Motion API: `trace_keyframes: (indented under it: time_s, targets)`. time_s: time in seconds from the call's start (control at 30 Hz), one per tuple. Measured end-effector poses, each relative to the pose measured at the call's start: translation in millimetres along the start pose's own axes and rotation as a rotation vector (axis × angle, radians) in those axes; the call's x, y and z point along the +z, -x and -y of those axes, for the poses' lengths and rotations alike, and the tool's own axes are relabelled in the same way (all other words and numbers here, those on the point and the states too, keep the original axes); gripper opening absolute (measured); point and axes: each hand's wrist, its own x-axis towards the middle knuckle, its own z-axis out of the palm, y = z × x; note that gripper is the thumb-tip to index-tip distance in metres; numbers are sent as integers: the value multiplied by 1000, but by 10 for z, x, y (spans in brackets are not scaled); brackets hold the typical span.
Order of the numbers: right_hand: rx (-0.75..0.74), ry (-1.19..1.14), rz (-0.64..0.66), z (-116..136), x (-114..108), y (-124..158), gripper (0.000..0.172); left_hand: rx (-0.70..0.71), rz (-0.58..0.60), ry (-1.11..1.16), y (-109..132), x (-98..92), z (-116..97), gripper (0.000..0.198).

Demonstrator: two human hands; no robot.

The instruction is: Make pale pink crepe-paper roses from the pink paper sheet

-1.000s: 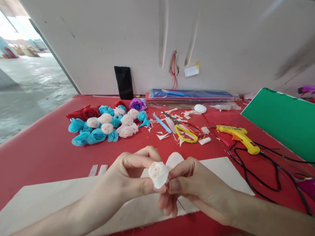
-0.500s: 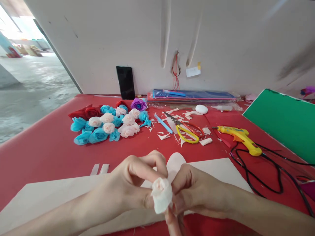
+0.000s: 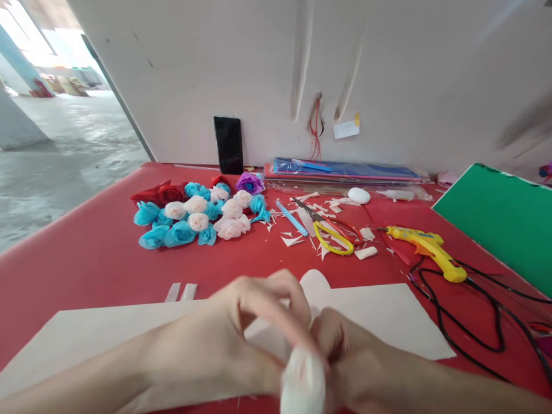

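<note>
A small white paper rose is held low at the front, blurred by motion and partly cut by the lower edge of the picture. My left hand pinches it from the left, index finger on top and thumb beside it. From the right, my right hand is closed against the flower's base, its fingertips mostly hidden behind the rose. Beneath both hands lies a large white paper sheet, and a rounded white paper piece shows just beyond them.
Behind to the left is a cluster of paper roses. Scissors lie among paper scraps, near a blue stick. A yellow glue gun with black cord is at right, by a green board. A phone leans on the wall.
Both hands and the rose have moved down and slightly right, toward the lower edge. The view has shifted a little, so the table things appear further right.
</note>
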Motion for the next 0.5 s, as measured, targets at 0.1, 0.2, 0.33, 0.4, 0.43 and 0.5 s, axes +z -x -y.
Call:
trace_keyframes:
  time_s: [0.1, 0.2, 0.33, 0.4, 0.43, 0.5]
  targets:
    - [-159, -130, -121, 259, -44, 45, 32, -21, -170, -152, -81, -223, 20, 24]
    - [-268, -134, -284, 458, -217, 31, 18, -50, -220, -356, -197, -330, 191, 19]
    - [-293, -106, -436, 399, -516, -64, 22, -46, -147, -599, -275, -340, 351, 18]
    - [-261, -69, -474, 283, -630, -101, 24, -33, -137, -670, -264, -398, 365, 20]
    - [-236, -47, -485, 227, -670, -111, 21, -32, -140, -695, -244, -451, 370, 21]
    - [-194, -11, -494, 146, -718, -119, 25, -49, -153, -722, -175, -588, 401, 22]
